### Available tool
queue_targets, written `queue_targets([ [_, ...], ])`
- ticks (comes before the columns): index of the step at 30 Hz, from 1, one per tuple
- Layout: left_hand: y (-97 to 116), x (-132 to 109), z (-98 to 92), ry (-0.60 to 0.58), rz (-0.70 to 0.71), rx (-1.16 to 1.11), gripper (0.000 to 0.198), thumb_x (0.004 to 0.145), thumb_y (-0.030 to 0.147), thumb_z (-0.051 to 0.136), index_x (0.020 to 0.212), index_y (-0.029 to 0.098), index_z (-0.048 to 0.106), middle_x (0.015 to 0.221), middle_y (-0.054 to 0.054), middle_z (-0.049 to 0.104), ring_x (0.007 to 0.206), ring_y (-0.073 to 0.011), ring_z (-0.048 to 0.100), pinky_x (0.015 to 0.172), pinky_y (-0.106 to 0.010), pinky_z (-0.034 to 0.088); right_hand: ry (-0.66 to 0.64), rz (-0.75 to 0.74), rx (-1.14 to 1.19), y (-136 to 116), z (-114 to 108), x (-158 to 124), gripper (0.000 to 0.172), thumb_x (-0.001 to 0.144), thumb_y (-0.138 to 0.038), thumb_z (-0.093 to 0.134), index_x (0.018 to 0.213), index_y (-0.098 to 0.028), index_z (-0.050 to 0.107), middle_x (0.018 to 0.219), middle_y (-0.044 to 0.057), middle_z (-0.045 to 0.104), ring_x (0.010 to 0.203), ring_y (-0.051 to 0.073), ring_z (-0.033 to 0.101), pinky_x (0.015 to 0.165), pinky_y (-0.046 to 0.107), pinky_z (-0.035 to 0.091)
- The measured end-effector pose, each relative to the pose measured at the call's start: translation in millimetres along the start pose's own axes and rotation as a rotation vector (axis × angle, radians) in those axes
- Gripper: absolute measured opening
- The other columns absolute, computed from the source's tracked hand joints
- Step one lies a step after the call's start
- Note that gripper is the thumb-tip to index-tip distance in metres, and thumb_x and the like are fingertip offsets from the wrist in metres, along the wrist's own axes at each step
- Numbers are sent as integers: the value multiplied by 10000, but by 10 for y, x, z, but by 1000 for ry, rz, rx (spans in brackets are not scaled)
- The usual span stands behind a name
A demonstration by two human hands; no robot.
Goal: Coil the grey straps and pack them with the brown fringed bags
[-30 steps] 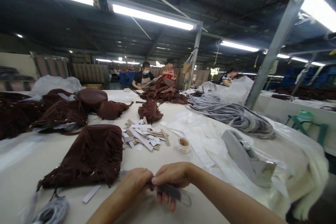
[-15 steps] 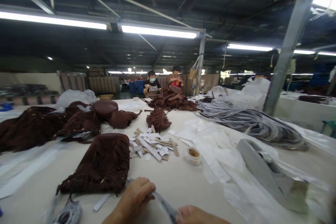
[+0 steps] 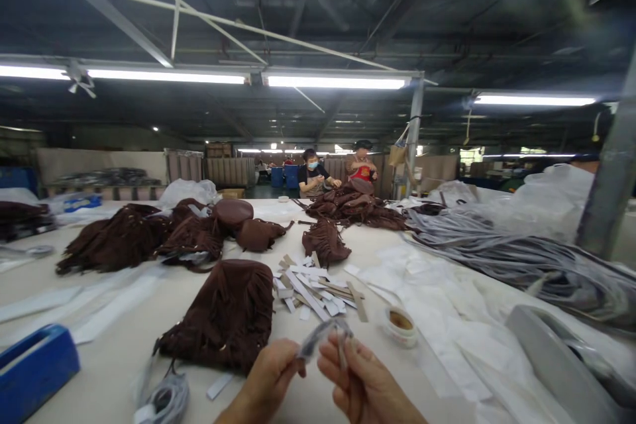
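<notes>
Low in the middle, my left hand [image 3: 271, 376] pinches a plastic-wrapped strap [image 3: 318, 336]. The strap arches over to my right hand [image 3: 362, 377], whose fingers are closed on its other part near the fingertips. Just beyond my left hand, a dark brown fringed bag [image 3: 223, 311] lies on the pale table. From the bag's lower left corner a wrapped strap runs down to a rolled-up coil [image 3: 171, 399]. A small white strip [image 3: 219, 385] lies between the coil and my left wrist.
Paper strips [image 3: 308, 288] are heaped ahead, beside a round tub [image 3: 401, 328] of brown stuff. A grey tape dispenser [image 3: 551, 358] stands right, a blue one [image 3: 37, 371] left. More brown bags [image 3: 119, 238] and bundled wrapped straps [image 3: 477, 238] lie farther back. Two people work across the table.
The view has swung left and upward, bringing the blue dispenser into sight. My right hand has risen closer to my left, and the strap between them now bends in an arch.
</notes>
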State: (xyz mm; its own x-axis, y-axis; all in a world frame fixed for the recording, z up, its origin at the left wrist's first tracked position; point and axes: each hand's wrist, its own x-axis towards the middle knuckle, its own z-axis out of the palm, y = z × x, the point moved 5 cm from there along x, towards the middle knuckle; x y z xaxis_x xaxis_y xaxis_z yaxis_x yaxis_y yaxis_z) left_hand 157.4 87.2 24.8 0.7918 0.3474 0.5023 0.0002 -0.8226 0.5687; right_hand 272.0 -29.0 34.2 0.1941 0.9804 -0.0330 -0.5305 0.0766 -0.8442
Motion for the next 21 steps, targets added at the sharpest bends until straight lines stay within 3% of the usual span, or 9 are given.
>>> queue_targets([
  [3, 7, 46, -21, -16, -117, -167, 442, 943, 478, 416, 679, 175, 599, 689, -20, 619, 689, -162, 565, 673, -245, 403, 80, -154, 76, -90, 179, 210, 564, 592, -564, 818, 968, -180, 645, 1067, 112, 694, 996, 234, 651, 496, 166, 454],
  [5, -2, 71, -39, -24, -166, -298, 435, 923, 497, 451, 695, 163, 609, 694, -21, 624, 695, -162, 566, 683, -244, 409, 72, -252, -38, -110, 273, 334, 552, 638, -588, 775, 981, -167, 674, 1097, 135, 685, 959, 243, 653, 480, 194, 457],
  [9, -23, 83, -138, -14, -190, -522, 454, 883, 553, 506, 740, 140, 631, 728, -42, 655, 724, -176, 576, 733, -269, 417, 29, -504, -664, -115, 322, 503, 452, 907, -522, 506, 1103, -153, 678, 802, 89, 707, 624, 164, 615, 607, 288, 519],
  [11, -47, 78, -191, -9, -197, -630, 459, 868, 562, 530, 756, 130, 638, 732, -52, 666, 722, -180, 584, 740, -279, 419, -75, -662, -1041, -114, 352, 564, 385, 973, -392, 412, 1186, -171, 646, 774, 83, 704, 685, 180, 643, 733, 313, 527],
  [16, -189, 75, -208, -34, -313, -760, 451, 848, 534, 574, 746, 105, 668, 718, -71, 681, 696, -182, 594, 742, -295, 415, -325, -999, -1771, -115, 451, 748, 319, 980, -256, 422, 1230, -206, 614, 1103, 133, 700, 991, 224, 670, 833, 321, 524],
  [18, -269, 62, -199, -34, -383, -818, 431, 822, 509, 611, 718, 96, 669, 681, -63, 665, 661, -172, 581, 725, -296, 419, -390, -1227, -1852, -118, 510, 779, 325, 993, -237, 382, 1209, -180, 618, 1120, 134, 697, 1012, 215, 668, 818, 312, 533],
  [21, -392, -11, -238, -82, -519, -1009, 363, 832, 460, 641, 818, 97, 664, 774, -54, 654, 705, -171, 596, 725, -318, 476, -416, -1607, -1752, -39, 511, 806, 412, 1008, -207, 261, 1251, -187, 593, 1095, 102, 713, 929, 192, 697, 746, 296, 563],
])
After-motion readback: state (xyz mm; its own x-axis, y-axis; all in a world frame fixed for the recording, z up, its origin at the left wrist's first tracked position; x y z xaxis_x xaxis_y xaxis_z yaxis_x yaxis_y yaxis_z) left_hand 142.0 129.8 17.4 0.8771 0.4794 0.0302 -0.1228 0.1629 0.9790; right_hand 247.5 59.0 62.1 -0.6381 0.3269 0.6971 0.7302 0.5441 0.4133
